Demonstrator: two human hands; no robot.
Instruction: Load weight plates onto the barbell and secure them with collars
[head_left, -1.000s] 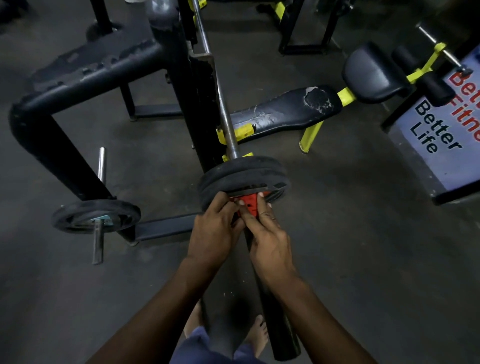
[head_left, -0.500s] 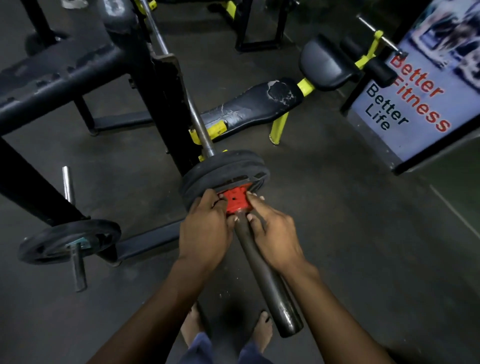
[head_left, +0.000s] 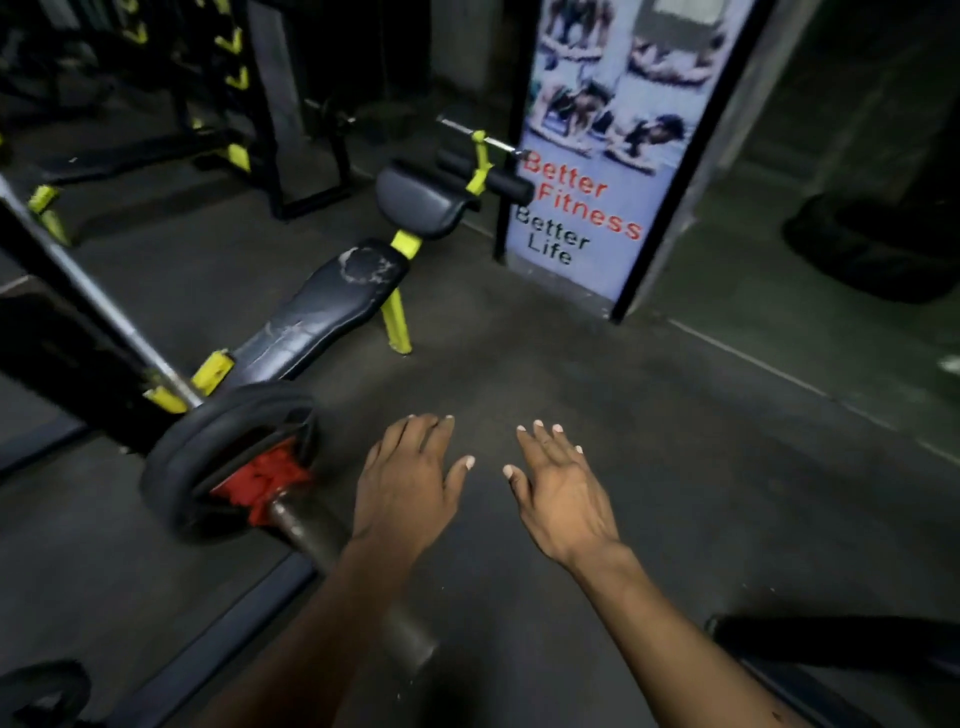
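Both hands have left the red collar (head_left: 258, 480); left hand (head_left: 405, 486) and right hand (head_left: 563, 493) hang open, empty. It sits against the plates (head_left: 208, 447) on the barbell (head_left: 311, 530). If unlocked, the plates could slide off.

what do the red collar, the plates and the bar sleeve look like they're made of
Red collar: likely moulded plastic, matte, ribbed and uniformly coloured.
Plates: probably rubber-coated, with dull black, rounded rims and no metallic shine.
Bar sleeve: metal, apparently steel, dark and worn, with a faint sheen; blur hides its texture.
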